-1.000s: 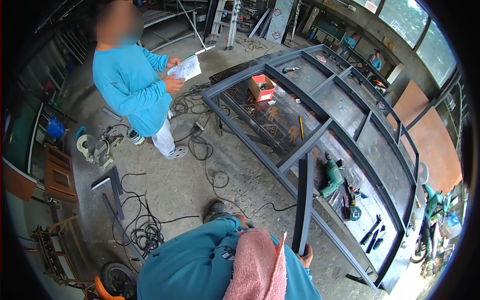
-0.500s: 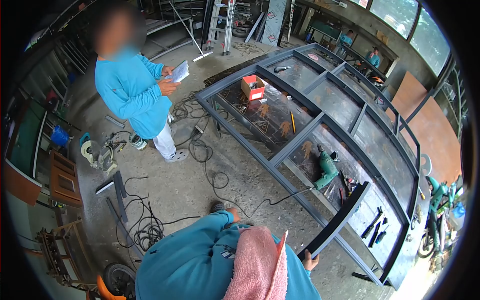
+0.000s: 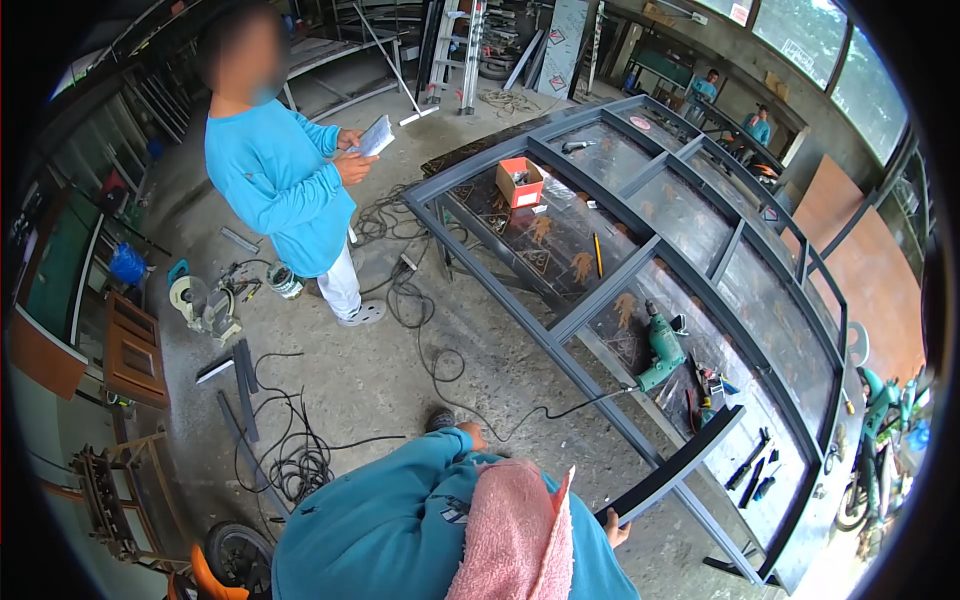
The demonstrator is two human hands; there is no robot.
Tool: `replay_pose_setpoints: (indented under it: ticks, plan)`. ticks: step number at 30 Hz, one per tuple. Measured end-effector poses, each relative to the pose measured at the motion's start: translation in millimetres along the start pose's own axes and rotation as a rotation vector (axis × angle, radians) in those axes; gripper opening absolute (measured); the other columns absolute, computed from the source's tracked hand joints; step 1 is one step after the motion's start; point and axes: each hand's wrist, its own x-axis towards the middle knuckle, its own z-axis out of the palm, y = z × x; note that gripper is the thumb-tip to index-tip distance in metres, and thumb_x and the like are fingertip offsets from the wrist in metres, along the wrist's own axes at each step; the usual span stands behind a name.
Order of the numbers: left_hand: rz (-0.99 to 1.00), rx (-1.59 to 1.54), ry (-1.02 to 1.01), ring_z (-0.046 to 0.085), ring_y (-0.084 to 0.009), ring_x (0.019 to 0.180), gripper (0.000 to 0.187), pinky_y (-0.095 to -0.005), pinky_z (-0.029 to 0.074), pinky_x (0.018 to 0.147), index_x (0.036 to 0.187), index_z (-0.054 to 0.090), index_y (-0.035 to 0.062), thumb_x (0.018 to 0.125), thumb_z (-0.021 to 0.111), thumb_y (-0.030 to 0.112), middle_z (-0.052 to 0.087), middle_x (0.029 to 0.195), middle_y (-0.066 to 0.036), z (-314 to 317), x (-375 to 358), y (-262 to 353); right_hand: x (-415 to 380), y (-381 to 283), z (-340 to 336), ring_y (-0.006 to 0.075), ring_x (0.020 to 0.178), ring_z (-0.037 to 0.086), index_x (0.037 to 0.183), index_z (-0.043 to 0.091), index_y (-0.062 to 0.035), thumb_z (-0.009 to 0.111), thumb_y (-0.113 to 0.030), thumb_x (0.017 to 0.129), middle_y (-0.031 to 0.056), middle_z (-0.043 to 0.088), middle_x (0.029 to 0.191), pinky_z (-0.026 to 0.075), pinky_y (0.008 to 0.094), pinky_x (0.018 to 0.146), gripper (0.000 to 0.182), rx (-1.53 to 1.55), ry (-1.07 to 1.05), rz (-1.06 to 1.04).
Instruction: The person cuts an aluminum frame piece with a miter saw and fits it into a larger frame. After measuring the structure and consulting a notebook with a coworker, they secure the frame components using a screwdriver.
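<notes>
A concrete floor point(image 3: 370, 380) is spreading under the whole workspace. A broad table point(image 3: 570, 220) is standing to the right, its dark, patterned top showing through a large gray frame point(image 3: 605, 287) that is lying across it. The frame's crossbars are dividing it into openings, and its near left rail is jutting out past the table's edge. A tall brown panel point(image 3: 875, 270) is leaning beyond the far right side.

A co-worker point(image 3: 275, 190) in a blue top is standing left of the table and holding an open notebook point(image 3: 372, 138). A pink towel point(image 3: 510, 530) is draping over the wearer's blue clothing at the bottom.

A dark strip point(image 3: 665, 465) is slanting up from the wearer's right hand point(image 3: 615, 530), which is gripping its lower end; the upper end is reaching over the table's near edge, crossing above the frame's rail. The left hand point(image 3: 473, 436) is hanging low beside a dark shoe point(image 3: 440, 420); whether its fingers are open or closed is impossible to tell.

A green drill point(image 3: 663, 350) is lying inside one opening, trailing its cord over the rail. A red box point(image 3: 520, 182) is sitting farther back. Black-handled tools point(image 3: 755, 470) are resting near the right corner, and a yellow pencil point(image 3: 598, 255) is lying close to a crossbar.
</notes>
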Motion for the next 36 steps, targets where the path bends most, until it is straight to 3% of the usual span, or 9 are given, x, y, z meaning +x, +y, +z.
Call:
replay_pose_setpoints:
  ticks: [10, 13, 17, 21, 23, 29, 32, 34, 36]
  plan:
    - [0.076, -0.003, -0.061, 0.063, -0.0317, 0.093, 0.046, -0.0417, 0.049, 0.081, 0.094, 0.069, 0.0077, 0.069, 0.074, 0.046, 0.067, 0.099, -0.017, -11.3, 50.3, -44.5, -25.7, 2.1, 43.5, 0.0202, 0.076, 0.058, 0.098, 0.061, 0.0067, 0.073, -0.012, 0.068, 0.0117, 0.064, 0.088, 0.048, 0.0335, 0.071, 0.037, -0.002, 0.139, -0.029]
    - [0.053, 0.037, -0.109, 0.061, -0.0343, 0.103, 0.056, -0.0417, 0.049, 0.088, 0.113, 0.066, 0.0090, 0.068, 0.071, 0.041, 0.065, 0.111, -0.016, -34.8, 61.0, -54.4, -36.4, 6.4, 59.6, 0.0216, 0.075, 0.057, 0.099, 0.060, 0.0084, 0.074, -0.014, 0.068, 0.0134, 0.064, 0.090, 0.048, 0.0345, 0.071, 0.041, -0.040, 0.250, -0.013]
    - [0.089, 0.053, -0.132, 0.062, -0.0367, 0.099, 0.063, -0.0414, 0.048, 0.089, 0.111, 0.065, 0.0027, 0.069, 0.071, 0.048, 0.064, 0.110, -0.021, -57.8, 82.8, -68.5, -56.7, -6.2, 85.4, 0.0213, 0.077, 0.057, 0.099, 0.061, 0.0077, 0.073, -0.015, 0.068, 0.0126, 0.064, 0.090, 0.047, 0.0340, 0.071, 0.041, -0.029, 0.321, -0.014]
    - [0.182, -0.457, -0.538, 0.060, -0.0155, 0.071, 0.053, -0.0301, 0.049, 0.062, 0.110, 0.060, 0.0063, 0.079, 0.071, 0.047, 0.063, 0.080, -0.006, -127.3, 53.9, -25.0, -66.3, -5.1, 105.7, 0.0193, 0.078, 0.057, 0.101, 0.063, 0.0053, 0.073, -0.016, 0.069, 0.0095, 0.064, 0.091, 0.047, 0.0326, 0.072, 0.040, 0.024, 0.355, 0.061]
    - [0.209, -0.555, -0.643, 0.057, -0.0120, 0.071, 0.051, -0.0248, 0.046, 0.061, 0.116, 0.056, 0.0069, 0.082, 0.071, 0.042, 0.059, 0.076, -0.003, -191.5, -1.8, 14.0, -76.6, -9.4, 121.8, 0.0193, 0.078, 0.058, 0.102, 0.063, 0.0056, 0.073, -0.016, 0.069, 0.0090, 0.064, 0.091, 0.048, 0.0329, 0.071, 0.041, 0.048, 0.388, 0.068]
    - [0.831, -0.670, -1.407, 0.053, -0.0047, 0.070, 0.058, -0.0209, 0.040, 0.065, 0.131, 0.045, 0.0036, 0.084, 0.070, 0.025, 0.056, 0.080, 0.002, -284.4, -73.1, 63.2, -82.8, 0.5, 153.4, 0.0201, 0.076, 0.057, 0.099, 0.064, 0.0057, 0.074, -0.020, 0.070, 0.0094, 0.064, 0.089, 0.048, 0.0325, 0.071, 0.040, 0.063, 0.441, 0.146]
    - [0.929, -0.614, -1.537, 0.055, -0.0076, 0.074, 0.055, -0.0225, 0.042, 0.065, 0.127, 0.050, 0.0007, 0.079, 0.074, 0.017, 0.059, 0.081, -0.001, -353.7, -146.3, 87.6, -95.1, -5.5, 155.7, 0.0207, 0.074, 0.057, 0.097, 0.065, 0.0058, 0.077, -0.022, 0.070, 0.0105, 0.065, 0.091, 0.048, 0.0324, 0.074, 0.041, -0.119, 0.462, 0.114]
    - [0.987, -0.526, -1.651, 0.056, -0.0094, 0.075, 0.049, -0.0231, 0.043, 0.065, 0.121, 0.056, 0.0001, 0.079, 0.075, 0.017, 0.061, 0.083, -0.004, -376.4, -164.3, 86.8, -129.0, 6.2, 80.8, 0.0221, 0.079, 0.060, 0.102, 0.063, 0.0083, 0.073, -0.022, 0.073, 0.0141, 0.066, 0.096, 0.048, 0.0350, 0.079, 0.044, -0.265, 0.557, 0.174]
    - [1.415, -0.551, -1.335, 0.053, -0.0074, 0.067, 0.032, -0.0245, 0.042, 0.057, 0.099, 0.061, -0.0016, 0.080, 0.074, 0.020, 0.061, 0.081, -0.003, -377.2, -172.3, 84.2, -79.5, 23.8, 155.1, 0.0236, 0.084, 0.063, 0.106, 0.060, 0.0109, 0.070, -0.023, 0.075, 0.0176, 0.067, 0.101, 0.049, 0.0376, 0.084, 0.047, -0.167, 0.638, 0.157]
